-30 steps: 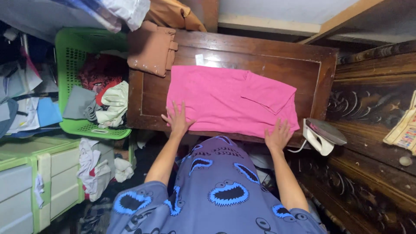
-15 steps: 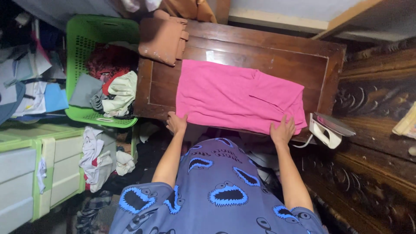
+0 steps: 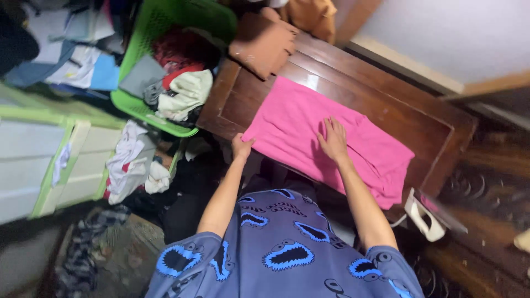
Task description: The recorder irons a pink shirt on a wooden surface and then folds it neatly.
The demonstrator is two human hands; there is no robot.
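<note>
on the dark wooden table lies the pink garment. our left hand pinches its near corner; our right hand presses flat, fingers spread. we should smooth outward, keeping edges aligned.

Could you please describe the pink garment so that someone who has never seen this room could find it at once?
Find the dark wooden table. The pink garment lies spread flat across it, with the right hand flat on it and the left hand at its near corner. The brown garment beside it is folded.
</note>
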